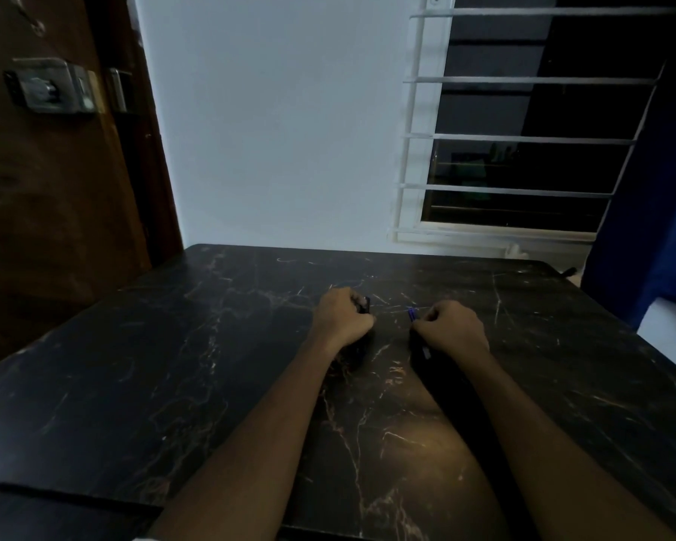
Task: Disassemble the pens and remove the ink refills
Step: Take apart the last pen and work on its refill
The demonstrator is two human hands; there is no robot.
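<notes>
Black table (211,365) — pale marble veins

Two bare forearms run from the lower edge of the pic up to the hands. No sleeves showing on either arm; both are uncovered as far as the frame goes. Left hand (342,320) and right hand (451,328): no gloves, no watch, no wristband, no bracelet at the wrists. Any rings can't be made out, as light is dim and the fingers are curled in. A small pale patch, maybe clothing, sits at the bottom edge by the left elbow; too little shows to say.
</notes>
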